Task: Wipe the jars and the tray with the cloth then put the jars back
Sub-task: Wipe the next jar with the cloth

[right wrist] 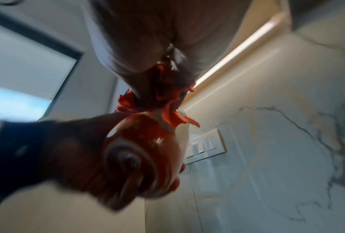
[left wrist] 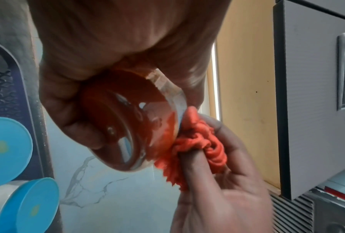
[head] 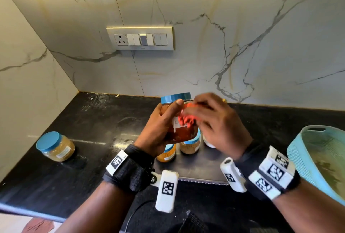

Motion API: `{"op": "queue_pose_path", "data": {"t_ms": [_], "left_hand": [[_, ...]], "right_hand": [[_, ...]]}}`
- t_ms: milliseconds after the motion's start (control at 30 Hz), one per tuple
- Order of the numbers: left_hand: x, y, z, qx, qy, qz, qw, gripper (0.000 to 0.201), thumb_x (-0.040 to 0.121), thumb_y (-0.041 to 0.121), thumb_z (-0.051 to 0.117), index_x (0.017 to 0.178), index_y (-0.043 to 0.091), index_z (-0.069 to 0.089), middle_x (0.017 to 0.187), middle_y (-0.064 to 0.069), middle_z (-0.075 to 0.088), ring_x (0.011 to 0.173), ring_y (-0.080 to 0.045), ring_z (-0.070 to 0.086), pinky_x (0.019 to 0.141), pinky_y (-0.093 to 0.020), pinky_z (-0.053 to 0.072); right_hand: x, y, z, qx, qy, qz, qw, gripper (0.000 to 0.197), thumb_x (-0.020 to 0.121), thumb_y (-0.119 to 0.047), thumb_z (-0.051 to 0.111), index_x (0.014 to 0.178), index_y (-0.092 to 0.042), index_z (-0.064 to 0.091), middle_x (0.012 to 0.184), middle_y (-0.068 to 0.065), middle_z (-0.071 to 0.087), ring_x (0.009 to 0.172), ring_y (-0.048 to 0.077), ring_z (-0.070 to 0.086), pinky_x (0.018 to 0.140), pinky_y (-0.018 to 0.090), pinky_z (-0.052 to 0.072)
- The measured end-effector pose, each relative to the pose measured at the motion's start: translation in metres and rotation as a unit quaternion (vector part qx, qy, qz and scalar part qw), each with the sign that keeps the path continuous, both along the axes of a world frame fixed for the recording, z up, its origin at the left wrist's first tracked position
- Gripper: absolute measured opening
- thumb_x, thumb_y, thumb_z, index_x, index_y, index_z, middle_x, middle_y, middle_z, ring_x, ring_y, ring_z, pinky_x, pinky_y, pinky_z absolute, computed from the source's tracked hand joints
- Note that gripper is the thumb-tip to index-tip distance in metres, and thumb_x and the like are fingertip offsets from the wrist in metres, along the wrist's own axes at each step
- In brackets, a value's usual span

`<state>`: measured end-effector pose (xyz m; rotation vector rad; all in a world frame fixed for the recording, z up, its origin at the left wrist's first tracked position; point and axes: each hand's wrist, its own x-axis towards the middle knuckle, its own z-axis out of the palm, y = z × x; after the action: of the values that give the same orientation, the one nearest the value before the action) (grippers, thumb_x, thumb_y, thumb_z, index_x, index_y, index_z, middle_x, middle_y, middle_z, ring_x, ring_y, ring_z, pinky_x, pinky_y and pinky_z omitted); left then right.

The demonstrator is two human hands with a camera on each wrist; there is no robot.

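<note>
My left hand (head: 160,120) grips a clear jar of red powder (head: 182,133) with a blue lid (head: 176,97), lifted above the counter. My right hand (head: 211,119) holds a bunched orange cloth (head: 186,119) and presses it against the jar's side. From below, the jar's base (left wrist: 125,126) and the cloth (left wrist: 195,141) show in the left wrist view, and again as jar (right wrist: 143,156) and cloth (right wrist: 167,108) in the right wrist view. Under my hands a dark tray (head: 196,169) carries two blue-lidded spice jars (head: 190,145) and a white jar (head: 209,142).
A blue-lidded jar of yellow grains (head: 56,146) stands alone on the black counter (head: 93,120) at the left. A light blue basket (head: 321,158) sits at the right edge. A switch panel (head: 140,38) is on the marble wall behind.
</note>
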<state>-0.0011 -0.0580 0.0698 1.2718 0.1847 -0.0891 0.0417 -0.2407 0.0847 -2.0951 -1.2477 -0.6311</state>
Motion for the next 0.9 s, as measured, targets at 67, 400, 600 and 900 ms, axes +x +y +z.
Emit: {"op": "queue_pose_path", "data": {"t_ms": [67,400,600,900], "left_hand": [[-0.002,-0.002,0.005,0.008,0.002,0.001,1.000,0.064,0.093,0.053,0.068,0.130,0.002,0.061,0.127,-0.031,0.065,0.107,-0.037,0.070,0.095,-0.068,0.055],[0.002,0.006,0.016,0.004,0.024,0.027,0.999,0.063,0.087,0.058,0.067,0.133,0.015,0.060,0.114,-0.018,0.073,0.093,-0.032,0.073,0.073,-0.045,0.063],[0.002,-0.001,0.017,0.005,0.019,0.005,1.000,0.061,0.086,0.061,0.065,0.125,0.014,0.067,0.120,-0.025,0.071,0.101,-0.037,0.072,0.084,-0.054,0.061],[0.001,0.008,0.013,-0.031,0.033,-0.013,0.999,0.071,0.085,0.070,0.059,0.134,0.020,0.065,0.120,-0.021,0.071,0.097,-0.032,0.070,0.080,-0.042,0.057]], "right_hand": [[0.013,0.002,0.006,0.046,0.044,-0.028,0.998,0.036,0.085,0.001,0.057,0.114,-0.012,0.075,0.110,0.010,0.061,0.101,0.021,0.062,0.091,0.029,0.053],[-0.008,-0.003,-0.010,0.020,-0.015,0.028,0.999,0.024,0.094,-0.005,0.059,0.108,-0.011,0.076,0.110,0.013,0.063,0.099,0.026,0.063,0.087,0.033,0.056],[0.021,0.006,0.010,0.113,0.091,-0.012,0.989,0.042,0.076,0.015,0.068,0.111,-0.008,0.074,0.108,0.009,0.063,0.105,0.018,0.062,0.093,0.028,0.053],[0.000,0.002,-0.001,0.084,0.051,0.016,0.995,0.039,0.079,0.014,0.069,0.109,-0.009,0.075,0.108,0.010,0.061,0.103,0.019,0.060,0.091,0.026,0.052]]}}
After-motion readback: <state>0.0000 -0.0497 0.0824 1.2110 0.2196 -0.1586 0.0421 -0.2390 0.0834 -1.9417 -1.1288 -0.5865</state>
